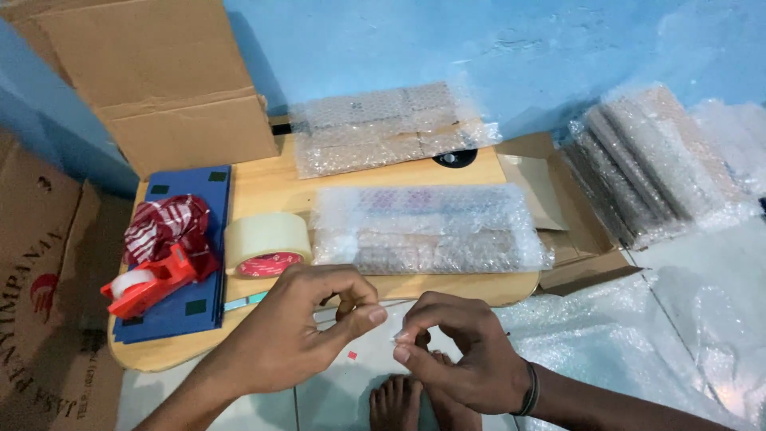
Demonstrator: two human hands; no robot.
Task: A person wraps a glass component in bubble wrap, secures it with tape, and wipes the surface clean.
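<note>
My left hand and my right hand meet in front of a low wooden table, fingertips pinched together on what looks like a small strip of clear tape. Just beyond them lies a long package wrapped in bubble wrap. A second bubble-wrapped package rests at the table's far edge. A roll of tan packing tape stands left of the near package. A red tape dispenser lies on a stack of blue sheets, beside a red and white cloth.
Cardboard boxes stand at the left and back left. An open flat carton sits right of the table. Several bubble-wrapped packages are stacked at the right. Loose bubble wrap covers the floor. My bare feet show below.
</note>
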